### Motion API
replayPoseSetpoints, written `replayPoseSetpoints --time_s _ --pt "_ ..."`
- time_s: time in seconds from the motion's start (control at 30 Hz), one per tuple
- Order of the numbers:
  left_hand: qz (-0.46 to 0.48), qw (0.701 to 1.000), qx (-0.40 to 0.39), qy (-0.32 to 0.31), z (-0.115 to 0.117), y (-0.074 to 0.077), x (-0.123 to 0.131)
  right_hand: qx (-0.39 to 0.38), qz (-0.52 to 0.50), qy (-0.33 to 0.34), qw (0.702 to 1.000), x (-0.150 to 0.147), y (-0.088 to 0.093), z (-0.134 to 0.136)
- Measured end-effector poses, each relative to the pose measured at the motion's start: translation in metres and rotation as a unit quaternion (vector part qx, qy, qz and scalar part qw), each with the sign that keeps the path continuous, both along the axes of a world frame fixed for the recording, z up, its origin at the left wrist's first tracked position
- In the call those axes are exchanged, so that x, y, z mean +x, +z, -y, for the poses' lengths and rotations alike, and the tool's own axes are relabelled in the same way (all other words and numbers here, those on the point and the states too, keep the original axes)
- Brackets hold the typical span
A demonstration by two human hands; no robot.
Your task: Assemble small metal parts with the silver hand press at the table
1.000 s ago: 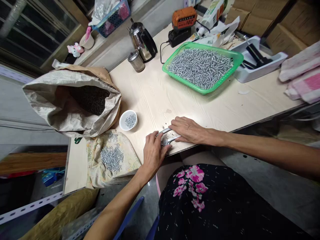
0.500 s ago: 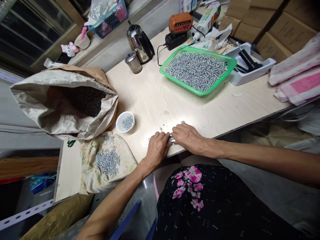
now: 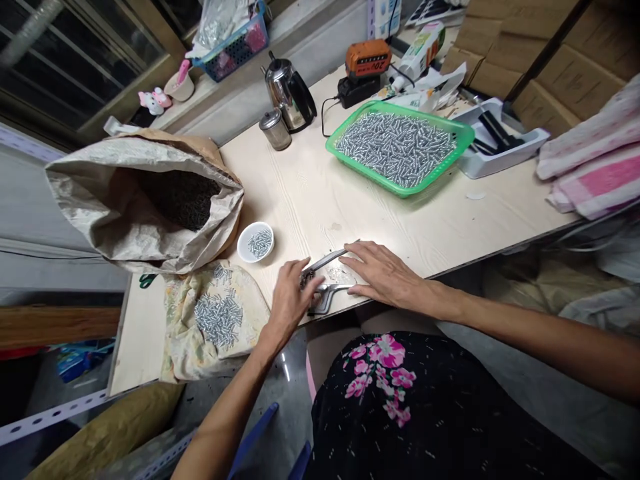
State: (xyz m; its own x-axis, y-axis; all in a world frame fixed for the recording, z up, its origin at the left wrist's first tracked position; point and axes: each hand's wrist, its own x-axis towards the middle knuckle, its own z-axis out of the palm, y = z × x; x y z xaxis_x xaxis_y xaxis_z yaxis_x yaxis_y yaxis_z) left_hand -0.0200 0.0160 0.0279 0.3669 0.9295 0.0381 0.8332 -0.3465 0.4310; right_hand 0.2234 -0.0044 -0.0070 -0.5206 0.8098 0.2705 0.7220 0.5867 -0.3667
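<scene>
Glare on the pale wood-grain tabletop (image 3: 350, 213) nearside of the green plastic basket (image 3: 407, 191); way left of it looks dim and kinda stretched.

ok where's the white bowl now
In the head view, the white bowl sits left of centre on the table, between the open sack and the left hand.

A shiny kettle (image 3: 295, 100) with a black handle stands on the table (image 3: 295, 193) by the wall, a lidded metal canister (image 3: 276, 133) just beside it. Farther right, an orange battery (image 3: 369, 60) sits on a black charger (image 3: 358, 91). On the ledge (image 3: 294, 30) are a blue basket (image 3: 240, 48), a cream pot (image 3: 180, 87) and a pink-and-white figurine (image 3: 154, 101). A white tray (image 3: 505, 162) holds black pieces (image 3: 501, 133); near it are cardboard boxes (image 3: 577, 75) and pink-and-white towels (image 3: 595, 180).
</scene>
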Motion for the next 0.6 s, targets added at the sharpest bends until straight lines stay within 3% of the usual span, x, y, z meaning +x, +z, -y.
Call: replayPoseSetpoints --time_s 0.1,0.27,0.37,0.43,0.53,0.6 --pt "-0.055 0.990 -0.062 0.117 0.010 0.004 -0.018 -0.020 0.006 0.018 1.000 -0.005 -0.001 0.003" --pt "-0.125 0.955 -0.226 0.147 0.013 0.001 -0.015 -0.006 0.018 0.033 0.999 -0.021 -0.012 0.004" --pt "-0.140 0.941 -0.283 0.125 0.007 0.001 -0.010 0.012 0.012 0.038 0.999 -0.026 -0.016 0.004" --pt "-0.164 0.944 -0.276 0.078 0.006 0.003 -0.009 0.019 0.002 0.041 0.999 -0.026 -0.017 0.004" --pt "-0.237 0.954 -0.181 -0.028 0.005 0.009 -0.014 0.026 -0.012 0.040 0.999 -0.024 -0.019 0.004" --pt "-0.297 0.946 -0.110 -0.067 0.002 0.019 -0.021 0.027 -0.013 0.034 0.999 -0.021 -0.021 0.003"
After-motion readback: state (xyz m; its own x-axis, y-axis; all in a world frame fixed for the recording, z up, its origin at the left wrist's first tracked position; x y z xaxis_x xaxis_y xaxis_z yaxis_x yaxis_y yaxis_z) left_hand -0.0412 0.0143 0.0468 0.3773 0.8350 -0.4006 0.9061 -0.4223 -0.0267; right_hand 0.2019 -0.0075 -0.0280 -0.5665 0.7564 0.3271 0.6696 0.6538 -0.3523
